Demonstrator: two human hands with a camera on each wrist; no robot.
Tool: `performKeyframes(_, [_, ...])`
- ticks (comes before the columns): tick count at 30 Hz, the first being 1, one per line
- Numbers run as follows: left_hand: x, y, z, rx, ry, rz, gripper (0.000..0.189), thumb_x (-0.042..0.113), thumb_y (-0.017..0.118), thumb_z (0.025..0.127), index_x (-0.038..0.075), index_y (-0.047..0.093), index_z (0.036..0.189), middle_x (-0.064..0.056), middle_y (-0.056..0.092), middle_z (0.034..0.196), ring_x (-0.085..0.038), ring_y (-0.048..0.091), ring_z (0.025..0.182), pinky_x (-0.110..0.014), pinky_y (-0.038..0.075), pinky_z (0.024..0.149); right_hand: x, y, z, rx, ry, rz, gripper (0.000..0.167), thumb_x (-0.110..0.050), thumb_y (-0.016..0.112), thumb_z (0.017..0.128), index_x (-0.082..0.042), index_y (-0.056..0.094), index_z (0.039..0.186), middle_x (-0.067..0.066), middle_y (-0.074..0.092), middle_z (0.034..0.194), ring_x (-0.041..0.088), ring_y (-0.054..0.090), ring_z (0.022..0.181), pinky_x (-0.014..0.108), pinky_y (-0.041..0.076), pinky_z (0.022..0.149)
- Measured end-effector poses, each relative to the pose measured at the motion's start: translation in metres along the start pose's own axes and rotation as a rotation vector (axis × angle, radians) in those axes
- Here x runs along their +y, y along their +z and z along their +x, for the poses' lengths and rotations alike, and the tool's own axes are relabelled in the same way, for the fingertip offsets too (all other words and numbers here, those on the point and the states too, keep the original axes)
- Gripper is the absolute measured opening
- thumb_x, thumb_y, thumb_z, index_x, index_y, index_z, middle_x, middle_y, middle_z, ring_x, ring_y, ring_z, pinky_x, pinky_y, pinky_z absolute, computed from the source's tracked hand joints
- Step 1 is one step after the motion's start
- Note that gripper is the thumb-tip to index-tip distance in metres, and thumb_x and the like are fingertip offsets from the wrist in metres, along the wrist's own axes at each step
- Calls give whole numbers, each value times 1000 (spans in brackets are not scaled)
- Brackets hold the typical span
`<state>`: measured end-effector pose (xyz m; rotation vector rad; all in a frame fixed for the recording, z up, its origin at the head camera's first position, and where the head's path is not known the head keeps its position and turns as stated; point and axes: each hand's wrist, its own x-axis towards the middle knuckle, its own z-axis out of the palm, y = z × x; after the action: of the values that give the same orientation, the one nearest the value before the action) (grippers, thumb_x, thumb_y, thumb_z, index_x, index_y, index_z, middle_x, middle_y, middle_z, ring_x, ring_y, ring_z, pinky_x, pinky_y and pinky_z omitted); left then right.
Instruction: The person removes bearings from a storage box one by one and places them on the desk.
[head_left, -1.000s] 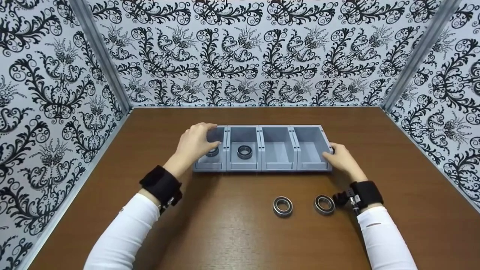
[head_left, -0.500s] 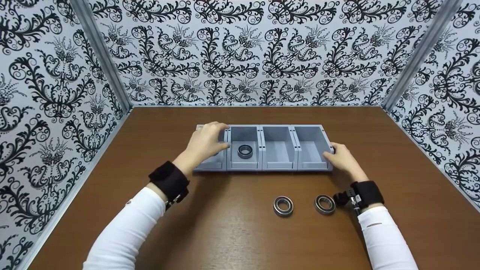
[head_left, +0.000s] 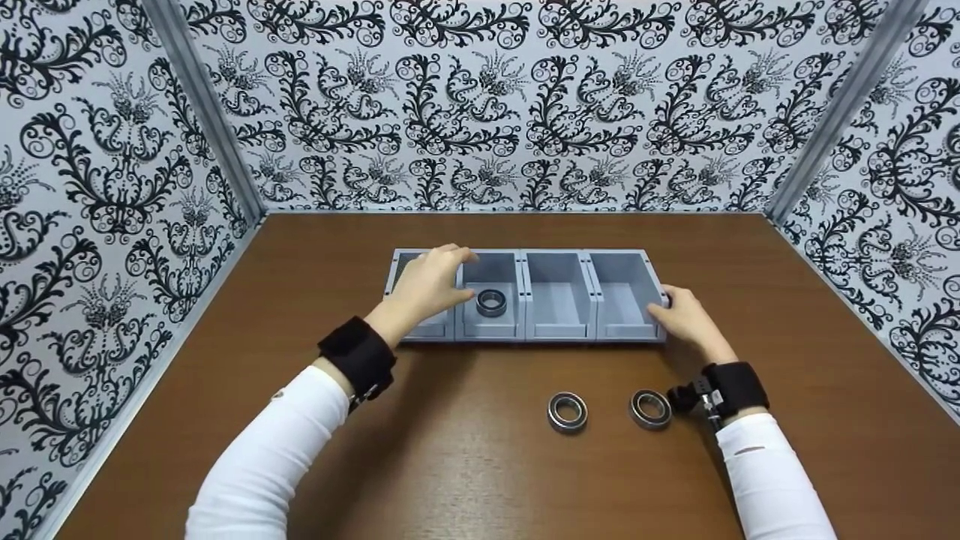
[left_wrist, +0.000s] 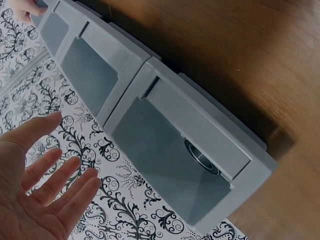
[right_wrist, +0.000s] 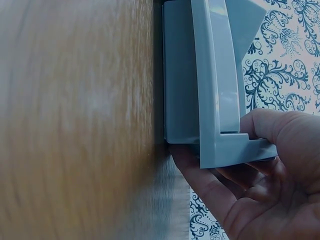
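My left hand [head_left: 431, 289] hovers over the two left compartments of a grey four-part bin [head_left: 559, 331], fingers extended and thumb apart, holding nothing. A ball bearing [head_left: 491, 303] lies in the second compartment from the left, just right of the thumb. Another bearing [left_wrist: 202, 157] shows in the end compartment in the left wrist view; the left hand hides it in the head view. With thumb inside and fingers outside, my right hand [head_left: 684, 319] grips the bin's right end wall, as the right wrist view also shows.
Two more bearings lie on the brown table [head_left: 480, 480] in front of the bin: one bearing [head_left: 567, 412] near the middle and one bearing [head_left: 650, 409] beside the right wrist strap. Patterned panels [head_left: 480, 105] stand behind and at both sides.
My left hand has moved right from the leftmost compartment toward the second, its fingers staying apart. The bearing in the leftmost compartment became covered by it. My right hand keeps its grip in place.
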<state>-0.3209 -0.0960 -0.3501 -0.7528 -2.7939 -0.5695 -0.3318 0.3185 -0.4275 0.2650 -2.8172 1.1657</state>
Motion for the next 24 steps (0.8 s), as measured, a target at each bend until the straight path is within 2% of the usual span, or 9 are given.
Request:
performKeyframes(7, [7, 5, 7, -14, 9, 28, 52, 22, 86, 87, 6, 68, 133, -13, 68, 131, -38, 69, 113, -50, 57, 92, 0, 1, 0, 6, -3, 0, 40, -1, 57, 95, 20, 58, 128, 30, 70, 106, 17, 63, 81, 25, 49, 69])
performKeyframes(15, [13, 11, 14, -66, 6, 38, 54, 23, 86, 88, 6, 67, 136, -14, 65, 139, -37, 65, 121, -50, 53, 100, -1, 1, 0, 11, -7, -3, 38, 0, 58, 95, 21, 59, 126, 30, 69, 106, 20, 63, 83, 24, 49, 70])
performKeyframes(24, [14, 20, 22, -96, 35, 42, 52, 19, 85, 88, 5, 67, 135, -13, 67, 137, -35, 62, 126, -49, 51, 104, 1, -1, 1, 5, 3, -15, 39, -2, 58, 96, 20, 58, 128, 30, 69, 106, 19, 63, 83, 27, 50, 72])
